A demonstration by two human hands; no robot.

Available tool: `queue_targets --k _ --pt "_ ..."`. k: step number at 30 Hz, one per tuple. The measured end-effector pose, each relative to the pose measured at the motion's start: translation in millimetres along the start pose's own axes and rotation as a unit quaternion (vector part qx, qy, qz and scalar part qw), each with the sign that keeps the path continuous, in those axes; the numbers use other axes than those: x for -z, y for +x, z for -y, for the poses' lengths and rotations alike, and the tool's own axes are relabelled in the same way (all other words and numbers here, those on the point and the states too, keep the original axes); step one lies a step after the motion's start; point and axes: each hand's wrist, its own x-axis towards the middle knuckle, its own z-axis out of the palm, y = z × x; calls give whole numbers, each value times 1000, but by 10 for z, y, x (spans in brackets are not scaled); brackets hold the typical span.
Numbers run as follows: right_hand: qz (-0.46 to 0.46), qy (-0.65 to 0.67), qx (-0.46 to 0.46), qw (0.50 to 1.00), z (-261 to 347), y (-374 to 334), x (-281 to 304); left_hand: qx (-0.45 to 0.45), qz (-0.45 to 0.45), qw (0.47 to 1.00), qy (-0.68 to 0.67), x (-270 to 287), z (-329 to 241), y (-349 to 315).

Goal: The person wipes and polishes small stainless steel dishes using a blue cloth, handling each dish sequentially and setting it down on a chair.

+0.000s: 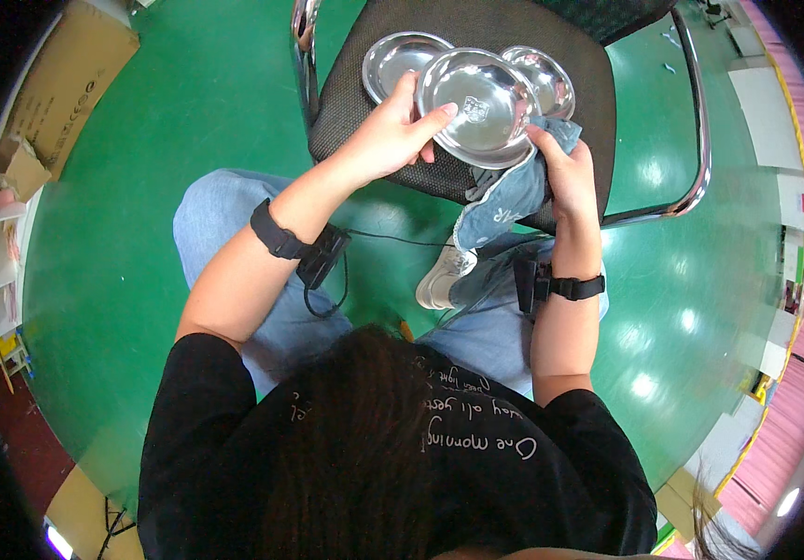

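Note:
My left hand grips the left rim of a shiny round metal plate, thumb on top and fingers beneath. The plate is held up over a chair seat, its inner face tilted up toward me. My right hand is closed on a grey-blue cloth, which wraps the plate's right rim and hangs down at the front. Behind the held plate, a second metal plate lies on the seat to the left, and a third metal plate to the right. Both are partly covered by the held one.
The chair has a dark mesh seat and a curved chrome armrest on the right. A cable runs between the devices strapped to my forearms. A cardboard box and a white shelf stand at the far left.

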Motion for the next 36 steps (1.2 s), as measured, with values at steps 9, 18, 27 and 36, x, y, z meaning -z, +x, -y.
queue_targets --k 9,18,27,36 --pt "-200 127 20 971 -114 218 195 -151 -43 967 199 160 36 51" --pt "-235 150 14 960 -491 499 227 -159 -121 836 512 342 10 -21" --pt "-241 124 -28 962 -515 477 214 -82 -129 823 546 378 55 14" --pt "-210 -208 27 955 -543 522 250 -48 -119 823 553 385 66 118"
